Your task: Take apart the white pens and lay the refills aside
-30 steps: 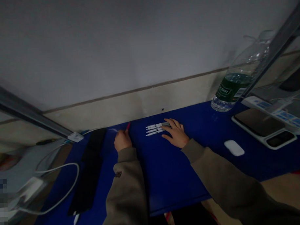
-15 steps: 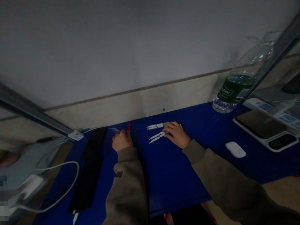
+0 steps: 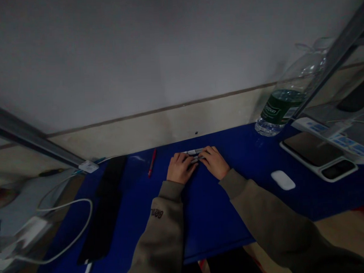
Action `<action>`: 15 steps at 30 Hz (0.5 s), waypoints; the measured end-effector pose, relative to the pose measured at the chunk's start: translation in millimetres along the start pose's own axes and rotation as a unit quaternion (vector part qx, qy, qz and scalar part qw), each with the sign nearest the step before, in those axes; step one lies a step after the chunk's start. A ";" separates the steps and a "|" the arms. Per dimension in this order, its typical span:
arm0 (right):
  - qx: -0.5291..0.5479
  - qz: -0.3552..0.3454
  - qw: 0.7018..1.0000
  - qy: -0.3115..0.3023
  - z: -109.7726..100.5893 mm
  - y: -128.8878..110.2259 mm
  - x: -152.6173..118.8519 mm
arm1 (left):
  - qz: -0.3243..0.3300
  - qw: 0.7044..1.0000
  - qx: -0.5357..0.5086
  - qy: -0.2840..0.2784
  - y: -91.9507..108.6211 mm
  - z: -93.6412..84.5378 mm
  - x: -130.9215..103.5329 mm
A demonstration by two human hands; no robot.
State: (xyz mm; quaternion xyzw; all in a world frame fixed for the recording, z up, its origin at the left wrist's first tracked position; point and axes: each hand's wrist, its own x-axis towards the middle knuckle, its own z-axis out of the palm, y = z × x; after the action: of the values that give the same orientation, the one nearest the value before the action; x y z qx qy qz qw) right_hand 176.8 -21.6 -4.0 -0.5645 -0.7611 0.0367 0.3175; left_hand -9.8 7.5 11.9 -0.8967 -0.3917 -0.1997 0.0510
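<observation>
Several white pens lie side by side near the back of the blue tabletop. My left hand has closed on the left ends of the nearer white pens, its fingers bent around them. At their other ends, my right hand is closed too, thumb and fingertips pinching them. Just behind, more white pens reach under the right fingers. Both hands cover much of the pens, so their exact number is hidden. A red pen lies on its own, left of my left hand.
Dark flat strips and a white cable occupy the left side. To the right are a white mouse-like case, a digital scale, a power strip and a large plastic bottle. A wall borders the back.
My left hand has moved right, away from the red pen, and onto the left ends of the white pens. My right hand stays at their right ends.
</observation>
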 end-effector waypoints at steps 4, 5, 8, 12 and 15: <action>-0.031 0.029 0.999 -0.002 -1.3 -1.8 -1.4 | 0.010 0.999 0.035 -0.023 2.9 7.5 0.5; -0.034 0.033 0.999 0.000 -1.0 -1.7 -1.7 | 0.006 0.999 0.043 -0.022 2.1 8.8 0.4; -0.040 0.037 0.999 0.006 0.7 -0.7 -2.3 | -0.006 0.998 0.059 -0.018 -0.1 11.2 -0.2; -0.050 0.045 0.998 0.007 1.4 -0.5 -2.8 | -0.034 0.996 0.073 -0.025 0.3 11.6 -1.1; -0.045 0.033 0.998 0.000 0.5 -2.4 -2.6 | -0.029 0.997 0.067 -0.037 2.4 10.8 -0.9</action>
State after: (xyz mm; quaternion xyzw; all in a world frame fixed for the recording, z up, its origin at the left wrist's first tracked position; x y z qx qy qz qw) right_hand 175.0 -24.6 -4.6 -0.6027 -0.7432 0.0131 0.2903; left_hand -5.2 7.9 1.8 -0.8865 -0.4313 -0.1410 0.0904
